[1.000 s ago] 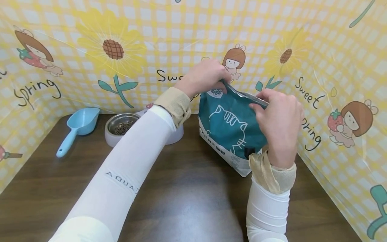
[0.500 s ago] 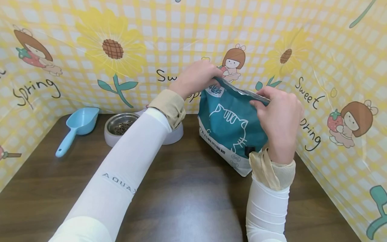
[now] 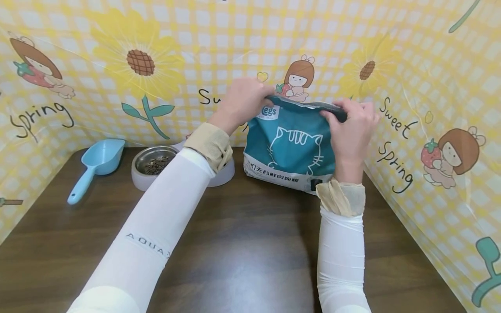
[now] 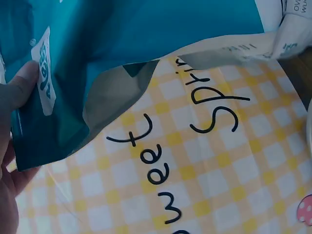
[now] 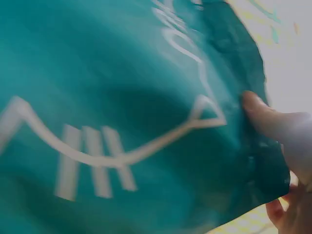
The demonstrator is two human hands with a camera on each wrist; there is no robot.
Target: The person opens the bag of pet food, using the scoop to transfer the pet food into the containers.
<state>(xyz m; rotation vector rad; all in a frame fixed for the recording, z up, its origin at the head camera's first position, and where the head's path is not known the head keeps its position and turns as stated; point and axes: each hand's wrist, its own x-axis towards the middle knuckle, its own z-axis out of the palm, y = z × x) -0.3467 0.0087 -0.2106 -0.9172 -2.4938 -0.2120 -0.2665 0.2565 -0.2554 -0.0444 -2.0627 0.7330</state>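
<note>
A teal cat food bag (image 3: 297,134) with a white cat outline stands upright at the back right of the table. My left hand (image 3: 244,100) pinches its top left corner; in the left wrist view the thumb (image 4: 24,85) presses beside the white logo label. At the top right corner my right hand (image 3: 352,130) pinches the bag's dark upper edge, its thumb (image 5: 265,119) on the front face in the right wrist view. The bag's top edge runs stretched between both hands. What is inside the bag is hidden.
Left of the bag sits a double pet bowl (image 3: 142,180), partly behind my left forearm, with brown kibble in its metal dish. A light blue scoop (image 3: 102,158) lies at the far left. Yellow checked cloth (image 3: 219,39) hangs behind the brown table (image 3: 235,243).
The bag has turned to face me more squarely and shifted left and farther back. Both hands moved left with it, still pinching its top corners.
</note>
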